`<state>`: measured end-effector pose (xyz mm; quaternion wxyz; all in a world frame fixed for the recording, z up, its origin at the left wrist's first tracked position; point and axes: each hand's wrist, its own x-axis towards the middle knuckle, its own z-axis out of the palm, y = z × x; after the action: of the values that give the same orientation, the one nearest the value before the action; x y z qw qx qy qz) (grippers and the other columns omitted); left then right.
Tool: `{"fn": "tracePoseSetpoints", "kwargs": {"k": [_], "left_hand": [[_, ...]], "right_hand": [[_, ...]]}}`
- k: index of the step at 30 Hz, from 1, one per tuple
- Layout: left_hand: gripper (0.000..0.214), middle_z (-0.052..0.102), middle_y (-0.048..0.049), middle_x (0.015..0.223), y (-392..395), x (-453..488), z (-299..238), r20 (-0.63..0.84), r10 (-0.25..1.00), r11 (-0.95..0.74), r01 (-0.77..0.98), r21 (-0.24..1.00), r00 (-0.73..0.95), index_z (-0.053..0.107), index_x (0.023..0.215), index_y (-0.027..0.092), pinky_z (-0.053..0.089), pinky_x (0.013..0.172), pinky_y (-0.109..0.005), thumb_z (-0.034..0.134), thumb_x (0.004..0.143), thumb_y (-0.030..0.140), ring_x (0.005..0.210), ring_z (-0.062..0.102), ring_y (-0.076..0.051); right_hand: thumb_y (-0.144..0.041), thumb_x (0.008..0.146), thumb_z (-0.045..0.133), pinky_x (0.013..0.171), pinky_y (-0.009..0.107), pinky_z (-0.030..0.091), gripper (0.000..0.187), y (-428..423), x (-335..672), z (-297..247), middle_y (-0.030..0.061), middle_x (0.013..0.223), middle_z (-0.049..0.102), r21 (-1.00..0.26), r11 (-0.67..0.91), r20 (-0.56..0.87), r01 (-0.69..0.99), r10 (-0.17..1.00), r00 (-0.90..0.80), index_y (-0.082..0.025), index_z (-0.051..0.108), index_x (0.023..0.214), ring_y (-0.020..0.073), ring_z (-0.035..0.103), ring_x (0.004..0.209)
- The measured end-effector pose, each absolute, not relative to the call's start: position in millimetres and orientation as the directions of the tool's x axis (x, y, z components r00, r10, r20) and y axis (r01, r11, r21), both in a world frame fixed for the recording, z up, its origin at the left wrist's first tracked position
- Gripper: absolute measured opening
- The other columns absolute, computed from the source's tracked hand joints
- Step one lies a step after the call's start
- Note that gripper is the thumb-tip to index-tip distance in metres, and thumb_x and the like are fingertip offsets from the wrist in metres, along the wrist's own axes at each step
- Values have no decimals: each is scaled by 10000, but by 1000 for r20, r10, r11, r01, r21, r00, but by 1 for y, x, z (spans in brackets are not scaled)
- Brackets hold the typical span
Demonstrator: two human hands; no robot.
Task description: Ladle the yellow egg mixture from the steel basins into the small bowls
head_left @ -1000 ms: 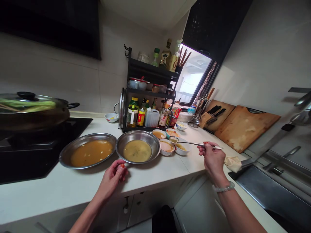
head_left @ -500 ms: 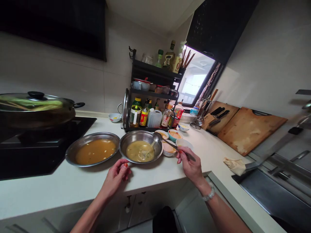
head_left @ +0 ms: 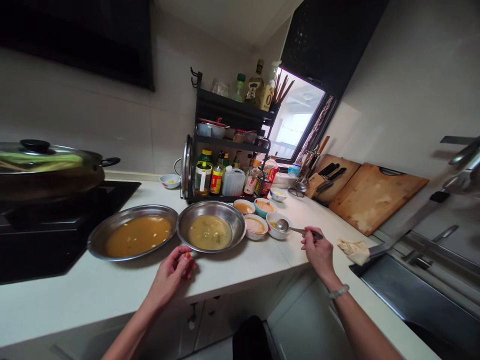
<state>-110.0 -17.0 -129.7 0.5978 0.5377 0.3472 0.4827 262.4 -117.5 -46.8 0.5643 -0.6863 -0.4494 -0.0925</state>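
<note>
My right hand (head_left: 317, 250) is closed on the handle of a metal spoon (head_left: 291, 228), whose bowl hovers at the rim of a small white bowl (head_left: 277, 225) of yellowish sauce. My left hand (head_left: 173, 270) rests on the white counter (head_left: 240, 267) with fingers curled, touching the near edge of a steel bowl (head_left: 211, 232) of pale yellow-green soup. To its left sits a wider steel bowl (head_left: 132, 236) of orange-brown soup. Beside the white bowl stand three more small sauce bowls (head_left: 256, 226).
A black rack (head_left: 228, 150) of bottles and jars stands behind the bowls. A lidded wok (head_left: 48, 167) sits on the black cooktop at left. Wooden cutting boards (head_left: 375, 195) and knives lean on the right wall. A crumpled cloth (head_left: 352, 249) lies by the sink (head_left: 420, 295).
My right hand carried the spoon from the small bowls to the steel soup bowl, then back to the small white bowl. My left hand stayed at the steel bowl's edge.
</note>
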Motion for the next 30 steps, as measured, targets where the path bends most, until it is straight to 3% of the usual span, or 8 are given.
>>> {"fn": "tracePoseSetpoints", "kwargs": {"k": [3, 9, 16, 23, 30], "left_hand": [[509, 591, 19, 623, -17, -110, -129, 95, 954, -39, -196, 980, 283, 552, 953, 187, 431, 499, -237, 632, 716, 630, 542, 538, -128], [522, 576, 24, 626, -18, -109, -129, 90, 956, -31, -208, 978, 278, 547, 954, 189, 423, 495, -230, 638, 705, 638, 563, 541, -131], [508, 594, 20, 613, -18, -110, -128, 96, 953, -36, -208, 978, 287, 553, 948, 191, 419, 495, -230, 636, 709, 631, 537, 517, -124], [495, 594, 20, 616, -17, -109, -129, 106, 948, -37, -227, 973, 300, 546, 957, 185, 416, 498, -220, 631, 732, 618, 540, 490, -112], [501, 583, 30, 628, -17, -110, -132, 96, 947, -22, -238, 971, 305, 533, 976, 181, 413, 503, -214, 634, 737, 610, 553, 491, -107]], "right_hand": [[-506, 783, 561, 378, 238, 505, 347, -114, 263, -51, -13, 528, 617, -778, 67, 570, 625, 495, 656, -169, 605, 854, 146, 605, 420], [-439, 684, 678, 339, 225, 490, 323, -106, 277, -51, -13, 489, 610, -901, 224, 429, 370, 345, 835, -149, 574, 784, 140, 582, 383], [-359, 713, 666, 344, 203, 491, 254, -111, 288, -50, -29, 520, 619, -885, 239, 461, 399, 330, 824, -143, 583, 819, 123, 587, 391], [-321, 655, 684, 321, 195, 469, 245, -113, 284, -35, -34, 503, 611, -886, 316, 435, 341, 306, 847, -149, 575, 792, 119, 574, 381], [-324, 637, 713, 327, 184, 450, 269, -108, 249, -10, -14, 514, 629, -885, 382, 411, 266, 376, 830, -146, 584, 792, 117, 580, 397]]}}
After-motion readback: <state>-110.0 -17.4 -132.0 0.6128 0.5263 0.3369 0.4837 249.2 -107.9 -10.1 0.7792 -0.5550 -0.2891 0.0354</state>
